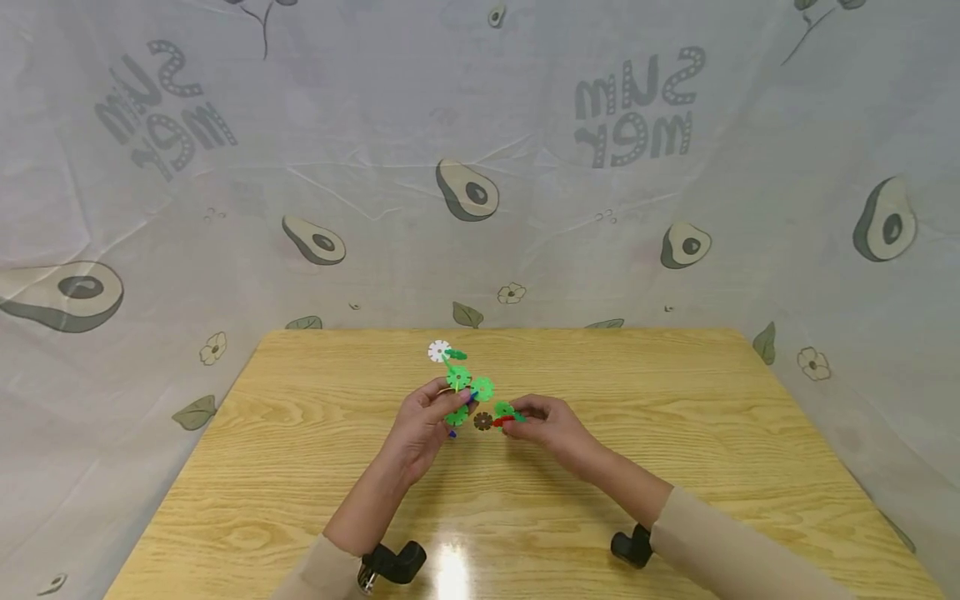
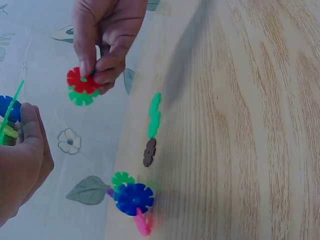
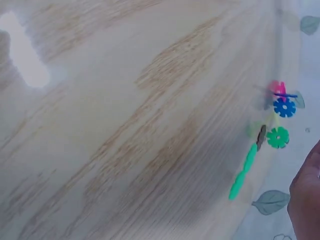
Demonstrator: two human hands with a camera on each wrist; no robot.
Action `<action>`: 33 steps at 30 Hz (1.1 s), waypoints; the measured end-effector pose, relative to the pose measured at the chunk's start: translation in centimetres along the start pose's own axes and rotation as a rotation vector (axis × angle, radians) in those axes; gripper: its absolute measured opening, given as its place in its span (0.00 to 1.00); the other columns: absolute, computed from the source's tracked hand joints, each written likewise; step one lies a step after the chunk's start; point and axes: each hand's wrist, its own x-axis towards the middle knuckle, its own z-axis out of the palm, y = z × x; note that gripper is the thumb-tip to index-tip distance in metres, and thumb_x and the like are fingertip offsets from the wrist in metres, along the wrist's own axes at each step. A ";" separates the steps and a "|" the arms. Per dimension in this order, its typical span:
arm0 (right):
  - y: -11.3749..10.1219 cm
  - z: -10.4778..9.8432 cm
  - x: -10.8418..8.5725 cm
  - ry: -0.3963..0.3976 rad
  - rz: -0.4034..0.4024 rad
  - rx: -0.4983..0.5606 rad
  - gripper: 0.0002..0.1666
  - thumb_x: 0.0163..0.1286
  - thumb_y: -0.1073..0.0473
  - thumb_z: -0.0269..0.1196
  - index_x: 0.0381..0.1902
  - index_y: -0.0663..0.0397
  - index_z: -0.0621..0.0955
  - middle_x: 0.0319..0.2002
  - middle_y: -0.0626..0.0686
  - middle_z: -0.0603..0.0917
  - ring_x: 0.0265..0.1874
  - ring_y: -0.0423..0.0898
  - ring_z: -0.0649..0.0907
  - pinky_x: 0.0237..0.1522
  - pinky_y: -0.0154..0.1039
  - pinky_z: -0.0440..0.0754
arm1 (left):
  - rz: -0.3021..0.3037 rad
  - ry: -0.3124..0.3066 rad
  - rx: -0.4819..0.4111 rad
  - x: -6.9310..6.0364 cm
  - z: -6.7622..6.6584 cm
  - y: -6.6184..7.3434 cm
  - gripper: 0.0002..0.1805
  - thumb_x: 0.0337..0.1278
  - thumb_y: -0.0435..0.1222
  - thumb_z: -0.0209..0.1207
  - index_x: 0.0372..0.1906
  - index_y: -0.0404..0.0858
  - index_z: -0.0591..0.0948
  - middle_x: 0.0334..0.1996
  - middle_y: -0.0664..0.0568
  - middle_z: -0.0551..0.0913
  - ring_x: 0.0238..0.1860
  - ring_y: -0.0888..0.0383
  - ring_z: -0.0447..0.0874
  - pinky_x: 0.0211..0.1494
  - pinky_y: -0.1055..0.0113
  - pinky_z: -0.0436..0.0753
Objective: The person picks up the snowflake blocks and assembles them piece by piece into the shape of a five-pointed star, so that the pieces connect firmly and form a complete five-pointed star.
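Note:
In the head view my left hand (image 1: 417,430) pinches a joined cluster of notched plastic discs, among them green discs (image 1: 459,378) and a white disc (image 1: 439,351) at its far end. My right hand (image 1: 555,429) pinches a red disc (image 1: 502,422) together with a green one; the left wrist view shows this red disc (image 2: 80,80) facing the camera. Between the hands is a brown disc (image 1: 483,422). Wrist views show it edge-on in line with green discs (image 3: 243,172), near a blue disc (image 2: 134,199) and a pink disc (image 2: 143,223). Fingers hide some joints.
A wooden table (image 1: 675,417) lies under both hands. Behind it and along its sides hangs a pale cloth (image 1: 525,100) printed with avocados and leaves. Black wrist mounts (image 1: 401,562) sit at both sleeves.

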 end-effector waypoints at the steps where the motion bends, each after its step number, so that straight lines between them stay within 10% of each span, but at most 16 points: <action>1: -0.1 -0.2 -0.1 0.012 0.006 0.010 0.27 0.74 0.58 0.68 0.64 0.68 0.77 0.52 0.53 0.88 0.49 0.38 0.88 0.61 0.45 0.86 | -0.001 -0.002 0.001 0.0 0.1 0.0 0.14 0.74 0.29 0.58 0.59 0.33 0.78 0.39 0.64 0.89 0.47 0.64 0.86 0.63 0.65 0.79; 16: -1.4 -1.2 -1.3 -0.028 -0.028 0.444 0.16 0.80 0.64 0.60 0.61 0.60 0.75 0.49 0.43 0.87 0.52 0.37 0.90 0.62 0.29 0.83 | -0.005 0.049 -0.012 0.4 1.2 -0.3 0.07 0.75 0.31 0.59 0.51 0.36 0.80 0.37 0.61 0.86 0.43 0.62 0.85 0.57 0.64 0.80; 33: -2.1 -0.8 -1.5 -0.044 -0.051 0.616 0.09 0.81 0.67 0.58 0.53 0.52 0.81 0.50 0.47 0.88 0.53 0.41 0.90 0.64 0.30 0.83 | 0.053 0.083 0.023 0.2 2.6 -0.6 0.11 0.71 0.26 0.59 0.53 0.27 0.77 0.36 0.59 0.86 0.38 0.66 0.84 0.45 0.73 0.85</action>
